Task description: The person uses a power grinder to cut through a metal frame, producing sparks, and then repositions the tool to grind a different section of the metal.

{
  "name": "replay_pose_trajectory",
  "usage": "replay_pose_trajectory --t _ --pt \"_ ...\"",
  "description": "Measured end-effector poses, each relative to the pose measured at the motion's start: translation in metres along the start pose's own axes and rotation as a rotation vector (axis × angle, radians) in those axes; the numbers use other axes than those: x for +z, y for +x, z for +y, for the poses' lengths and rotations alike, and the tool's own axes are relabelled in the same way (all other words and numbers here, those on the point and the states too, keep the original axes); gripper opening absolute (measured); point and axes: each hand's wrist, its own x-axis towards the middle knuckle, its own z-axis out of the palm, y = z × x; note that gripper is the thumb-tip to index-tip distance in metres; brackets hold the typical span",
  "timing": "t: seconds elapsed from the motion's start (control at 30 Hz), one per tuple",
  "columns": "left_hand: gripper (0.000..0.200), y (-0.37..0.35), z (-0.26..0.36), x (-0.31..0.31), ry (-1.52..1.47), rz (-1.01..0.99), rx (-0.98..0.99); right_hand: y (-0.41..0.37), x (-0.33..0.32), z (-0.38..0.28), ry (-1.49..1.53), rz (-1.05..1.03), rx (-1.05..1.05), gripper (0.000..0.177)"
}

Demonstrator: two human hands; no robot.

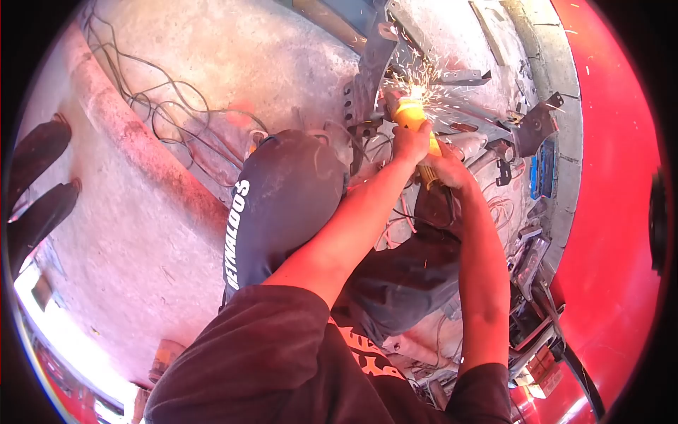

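Observation:
A yellow power grinder (429,145) slants across the upper middle, and bright sparks (418,88) spray from its front end beside dark metal parts (374,63). My left hand (412,143) is closed round the grinder's body near the front. Lower and to the right, my right hand (450,168) grips its rear part. The glare hides the disc and the exact point of contact. Dark fabric with white lettering (289,198) lies left of my left forearm.
Loose cables (166,106) run over the concrete floor (282,53) at the upper left. Scattered metal pieces (537,127) and a blue object (542,169) lie right. A curved red surface (611,212) borders them. Another person's dark shoes (42,212) show far left.

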Motion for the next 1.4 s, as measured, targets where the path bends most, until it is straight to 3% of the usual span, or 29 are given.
replay_pose_trajectory --t 0.1,0.23,0.37,0.47,0.57,0.67,0.77,0.87,0.97,1.17,1.27,1.4 --pt "0.098 0.010 0.007 -0.001 -0.067 -0.006 -0.044 -0.007 0.007 -0.033 -0.024 0.072 0.096 0.072" --pt "0.095 0.005 0.003 -0.001 -0.087 -0.017 0.000 0.002 -0.003 -0.012 0.025 0.013 0.146 0.073" --pt "0.094 -0.002 0.010 -0.001 -0.046 -0.014 -0.025 0.008 -0.007 0.005 0.092 -0.018 0.068 0.070" --pt "0.097 0.005 0.009 0.003 -0.104 -0.039 -0.031 -0.011 0.002 -0.038 0.078 -0.008 0.125 0.066" --pt "0.097 0.003 -0.005 0.012 -0.014 0.052 0.044 -0.006 -0.004 -0.014 0.068 -0.053 0.059 0.062" --pt "0.097 0.020 -0.007 0.011 -0.072 -0.023 -0.011 -0.004 0.004 -0.022 -0.054 0.073 0.021 0.058" --pt "0.098 0.000 0.004 0.001 -0.063 -0.010 -0.026 -0.015 0.003 -0.039 -0.043 -0.020 0.067 0.058" --pt "0.100 0.006 0.000 0.004 -0.037 -0.006 -0.009 -0.003 0.002 -0.013 0.111 -0.039 0.038 0.059" --pt "0.101 0.006 0.008 0.001 -0.046 -0.034 -0.032 -0.016 0.009 -0.044 0.015 0.064 0.100 0.060" --pt "0.099 0.005 0.000 0.005 -0.015 0.005 -0.007 -0.004 -0.001 -0.010 0.085 -0.039 0.092 0.069" --pt "0.100 0.012 0.006 0.001 -0.038 -0.013 -0.024 -0.011 0.008 -0.041 -0.025 0.059 0.124 0.072" --pt "0.100 0.007 0.006 0.000 0.000 -0.010 -0.020 -0.003 0.002 -0.026 0.011 0.021 0.116 0.071"
